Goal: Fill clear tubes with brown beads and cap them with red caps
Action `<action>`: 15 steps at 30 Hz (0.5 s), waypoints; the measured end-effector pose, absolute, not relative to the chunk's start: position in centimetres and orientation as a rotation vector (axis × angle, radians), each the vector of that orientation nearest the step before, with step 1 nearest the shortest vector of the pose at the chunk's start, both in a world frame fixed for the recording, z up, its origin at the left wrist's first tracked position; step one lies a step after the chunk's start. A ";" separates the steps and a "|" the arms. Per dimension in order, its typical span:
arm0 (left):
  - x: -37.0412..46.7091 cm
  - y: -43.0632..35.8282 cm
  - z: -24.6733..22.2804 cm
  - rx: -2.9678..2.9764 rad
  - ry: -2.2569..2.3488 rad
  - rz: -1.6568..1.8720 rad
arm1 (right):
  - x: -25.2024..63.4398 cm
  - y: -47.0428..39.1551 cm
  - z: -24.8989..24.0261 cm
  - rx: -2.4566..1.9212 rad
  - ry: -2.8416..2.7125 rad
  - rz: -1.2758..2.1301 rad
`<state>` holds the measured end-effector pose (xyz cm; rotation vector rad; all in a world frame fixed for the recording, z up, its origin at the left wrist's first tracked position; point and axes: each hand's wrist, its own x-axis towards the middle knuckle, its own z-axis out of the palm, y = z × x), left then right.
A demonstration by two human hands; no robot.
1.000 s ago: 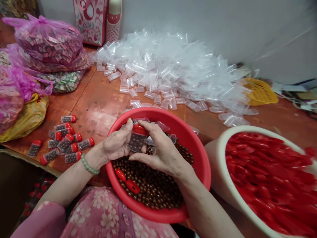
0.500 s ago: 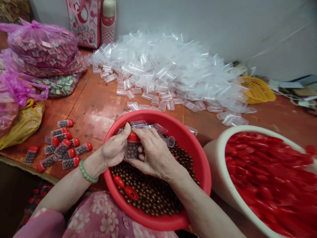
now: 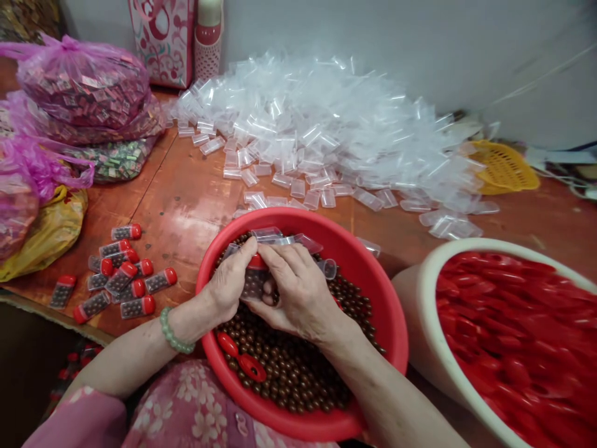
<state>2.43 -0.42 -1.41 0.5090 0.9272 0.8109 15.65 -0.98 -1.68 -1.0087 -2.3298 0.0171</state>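
Note:
Both of my hands hold one small clear plastic container (image 3: 254, 285), filled with dark balls and topped by a red cap. My left hand (image 3: 231, 280) grips its left side, thumb up at the cap. My right hand (image 3: 296, 289) wraps the other side, its fingers over the cap and partly hiding it. They are above a red basin (image 3: 398, 330) full of brown balls (image 3: 298, 373). A loose red cap (image 3: 240, 356) with a hinged lid lies on the balls. Several clear empty containers (image 3: 303, 241) rest in the basin behind my right hand.
Filled red-capped containers (image 3: 122, 277) lie on the table at left. Behind the basin spreads a heap of clear containers (image 3: 317, 130). A white tub (image 3: 431, 298) of red caps (image 3: 517, 336) stands at right. Pink bags (image 3: 84, 93) and a yellow basket (image 3: 506, 168) lie farther back.
The view has shifted slightly, so most things appear a little farther right. My hands stay on the same container, the left thumb still at its cap.

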 end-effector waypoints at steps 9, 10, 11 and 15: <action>2.8 -0.9 -1.8 0.767 1.169 1.111 | 15.5 -1.4 -0.8 -1.021 -2.371 0.095; 2.8 -0.8 -1.7 0.700 1.142 1.086 | 15.5 -1.4 -0.7 -1.029 -2.386 0.154; 2.7 -0.8 -1.6 0.624 1.106 1.044 | 15.6 -1.4 -0.7 -1.030 -2.399 0.203; 2.5 -0.7 -1.1 0.421 0.916 0.774 | 16.2 -1.3 -0.7 -1.018 -2.413 0.253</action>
